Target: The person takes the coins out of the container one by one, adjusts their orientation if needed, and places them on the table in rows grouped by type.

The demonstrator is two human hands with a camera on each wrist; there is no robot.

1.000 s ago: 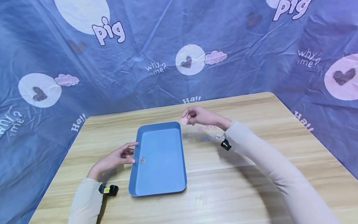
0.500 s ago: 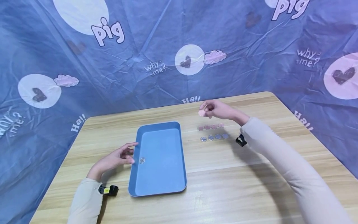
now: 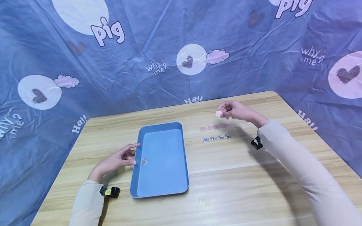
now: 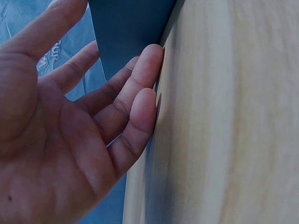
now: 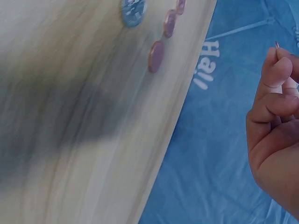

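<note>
A blue tray [image 3: 181, 157] lies on the wooden table [image 3: 232, 175] with one silver coin [image 3: 144, 161] inside near its left wall. My left hand [image 3: 120, 158] rests open on the table, fingertips against the tray's left side [image 4: 126, 32]. My right hand [image 3: 233, 110] hovers above the far right of the table and pinches a pink coin [image 3: 219, 113] between thumb and fingers. Below it lie a row of pink coins [image 3: 210, 127] and a row of silver coins [image 3: 216, 138]. The right wrist view shows the pink coins [image 5: 156, 56] and my curled fingers [image 5: 275, 70].
A blue printed cloth [image 3: 169, 47] hangs behind and around the table. Bare wood stretches across the front and right of the table. Small black wrist cameras [image 3: 255, 143] sit on both sleeves.
My right hand has carried the pink coin from beside the tray's far right corner rightward, past the rows of coins. The left hand and the tray have stayed put.
</note>
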